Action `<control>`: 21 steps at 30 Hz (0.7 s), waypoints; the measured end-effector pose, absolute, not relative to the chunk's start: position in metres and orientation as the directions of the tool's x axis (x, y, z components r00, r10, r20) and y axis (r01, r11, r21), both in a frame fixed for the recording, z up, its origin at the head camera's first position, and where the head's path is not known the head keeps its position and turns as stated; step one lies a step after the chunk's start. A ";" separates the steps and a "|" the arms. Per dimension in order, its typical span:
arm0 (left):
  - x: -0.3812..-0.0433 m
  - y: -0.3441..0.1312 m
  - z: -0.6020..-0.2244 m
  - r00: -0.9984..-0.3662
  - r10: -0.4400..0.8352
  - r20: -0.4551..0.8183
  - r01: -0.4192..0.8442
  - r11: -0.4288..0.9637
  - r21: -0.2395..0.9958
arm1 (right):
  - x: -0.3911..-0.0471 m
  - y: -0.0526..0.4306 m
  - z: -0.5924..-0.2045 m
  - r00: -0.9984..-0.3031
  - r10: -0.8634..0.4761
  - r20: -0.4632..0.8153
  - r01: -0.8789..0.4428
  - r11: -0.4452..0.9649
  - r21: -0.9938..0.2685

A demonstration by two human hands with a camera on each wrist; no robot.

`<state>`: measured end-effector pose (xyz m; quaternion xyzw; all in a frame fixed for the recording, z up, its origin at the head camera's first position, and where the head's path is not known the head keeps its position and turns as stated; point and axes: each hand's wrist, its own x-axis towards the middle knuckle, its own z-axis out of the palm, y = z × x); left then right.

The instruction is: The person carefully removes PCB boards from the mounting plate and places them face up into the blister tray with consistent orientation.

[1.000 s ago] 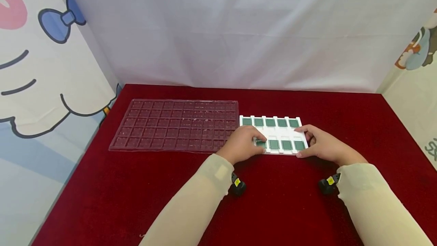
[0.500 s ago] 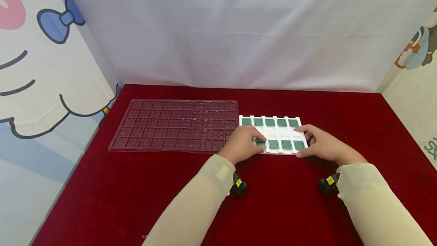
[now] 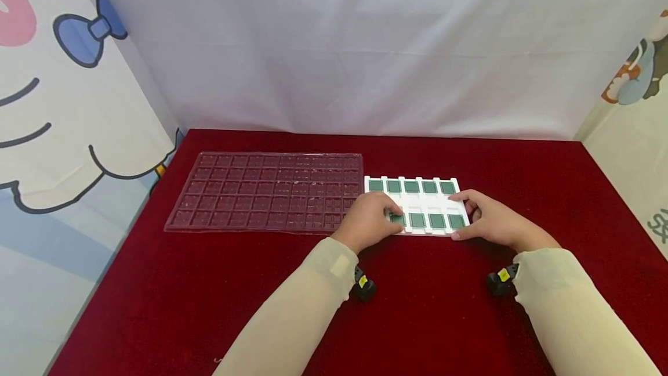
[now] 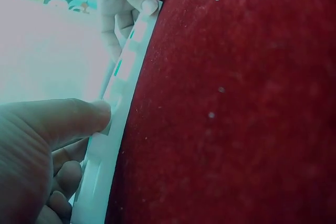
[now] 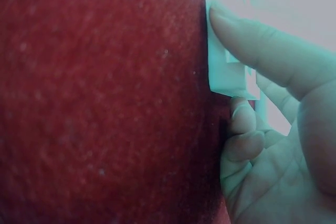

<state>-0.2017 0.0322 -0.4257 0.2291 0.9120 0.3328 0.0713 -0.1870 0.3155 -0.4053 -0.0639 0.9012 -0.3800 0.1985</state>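
A white tray (image 3: 425,202) with two rows of pockets lies flat on the red cloth, dark green square pieces (image 3: 416,220) sitting in its pockets. My left hand (image 3: 365,222) reaches over its left part, thumb and forefinger pinching a green square piece (image 3: 396,219) at the near row. In the left wrist view the thumb (image 4: 86,116) meets the tray's near edge. At the right end, my right hand (image 3: 496,225) grips the tray, its thumb (image 5: 231,30) on the near corner and a forefinger on the right edge. My left hand hides the tray's near left corner.
A clear plastic tray (image 3: 266,190) with a grid of compartments lies left of the white tray, their edges close together. Red cloth (image 3: 417,306) covers the table. A white curtain (image 3: 365,45) hangs behind it, and printed cartoon panels stand at both sides.
Both hands keep their places on the white tray, with only a very slight shift of the left fingers. The whole head view has drifted a little.
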 end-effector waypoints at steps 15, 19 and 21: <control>-0.200 0.032 -0.422 -0.866 0.498 0.036 0.416 0.680 0.603 | -0.186 0.315 -0.405 -0.915 -0.261 -0.308 0.039 0.703 -0.710; -0.199 0.031 -0.421 -0.863 0.504 0.044 0.425 0.676 0.602 | -0.187 0.316 -0.405 -0.913 -0.266 -0.310 0.038 0.700 -0.713; -0.199 0.030 -0.421 -0.862 0.504 0.047 0.427 0.674 0.604 | -0.188 0.316 -0.405 -0.912 -0.264 -0.314 0.041 0.703 -0.710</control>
